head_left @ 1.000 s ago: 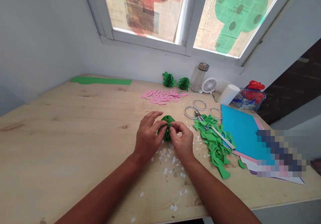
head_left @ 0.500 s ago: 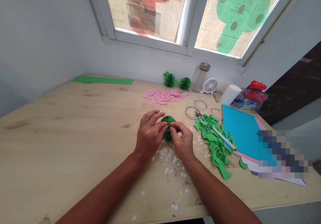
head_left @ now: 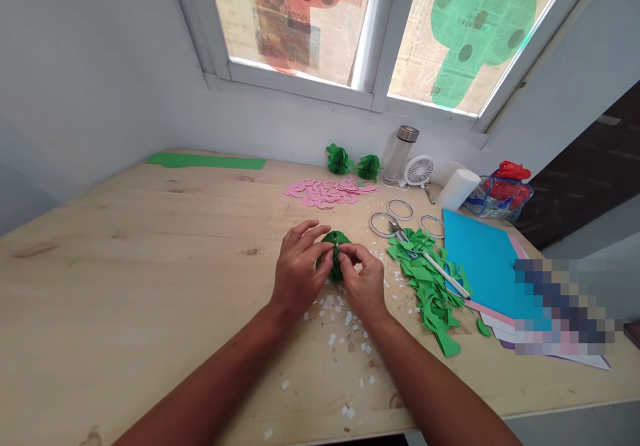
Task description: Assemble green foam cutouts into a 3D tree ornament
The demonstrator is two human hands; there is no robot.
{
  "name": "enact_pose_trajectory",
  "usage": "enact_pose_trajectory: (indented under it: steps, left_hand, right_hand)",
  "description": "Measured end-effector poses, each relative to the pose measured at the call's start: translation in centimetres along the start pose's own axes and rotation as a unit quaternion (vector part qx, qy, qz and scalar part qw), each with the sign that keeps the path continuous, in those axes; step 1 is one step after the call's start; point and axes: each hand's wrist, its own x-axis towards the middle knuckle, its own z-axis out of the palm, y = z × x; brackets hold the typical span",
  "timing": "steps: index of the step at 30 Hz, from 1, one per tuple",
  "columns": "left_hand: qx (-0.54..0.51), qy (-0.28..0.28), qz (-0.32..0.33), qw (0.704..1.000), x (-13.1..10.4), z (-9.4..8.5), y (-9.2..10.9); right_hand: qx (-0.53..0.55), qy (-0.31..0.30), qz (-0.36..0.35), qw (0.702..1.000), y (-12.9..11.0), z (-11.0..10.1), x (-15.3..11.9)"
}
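A round, folded green paper ornament [head_left: 336, 237] is held between my two hands over the wooden table [head_left: 190, 259]. My left hand [head_left: 301, 263] pinches its left side with thumb and forefinger, the other fingers raised. From the right, my right hand [head_left: 364, 276] pinches the facing edge. A small pale spot shows in the gap between the fingertips; what it is I cannot tell. The ornament's lower part is partly hidden by the hands. Small white paper bits [head_left: 333, 339] lie scattered below and around the hands.
Right of the hands lie green paper scraps [head_left: 435, 299], scissors [head_left: 399, 231], a white pen [head_left: 447, 275], tape rolls [head_left: 401, 209] and blue sheets [head_left: 475, 253]. Behind are pink cut-outs [head_left: 325, 193], two green paper ornaments [head_left: 339, 159], a bottle [head_left: 401, 153] and a small fan [head_left: 419, 170].
Both hands keep their pinch on the green paper ornament. The fingertips have shifted slightly and a pale spot now shows between them. The other things lie as before.
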Motion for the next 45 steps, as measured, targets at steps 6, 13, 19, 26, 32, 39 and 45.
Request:
enact_pose_trajectory:
  steps: [6,13,19,26,32,39,45]
  left_hand:
    - [-0.047,0.003,-0.048,0.998,-0.15,0.35,-0.31]
    - [-0.057,-0.013,-0.043,0.997,-0.20,0.29,-0.30]
    - [-0.055,0.002,-0.053,0.997,-0.21,0.25,-0.04]
    - [-0.051,0.020,-0.002,0.999,0.08,-0.32,0.19]
    - [-0.016,0.008,0.032,0.999,0.17,-0.46,0.57]
    - [0.022,0.007,0.031,0.999,0.02,-0.23,0.01]
    - [0.034,0.010,0.036,0.999,0.07,-0.24,0.01]
  right_hand:
    - [0.006,0.003,0.017,1.000,-0.06,0.09,-0.02]
    - [-0.011,0.006,0.008,1.000,-0.11,-0.10,0.05]
    - [0.007,0.025,0.022,0.999,0.00,-0.20,0.21]
    - [0.015,0.024,0.027,0.999,-0.19,-0.20,0.18]
    - [-0.011,0.008,0.005,1.000,-0.06,-0.10,-0.05]
    - [-0.009,0.008,0.014,1.000,0.04,-0.08,-0.03]
    - [-0.022,0.006,-0.002,1.000,0.25,-0.09,-0.02]
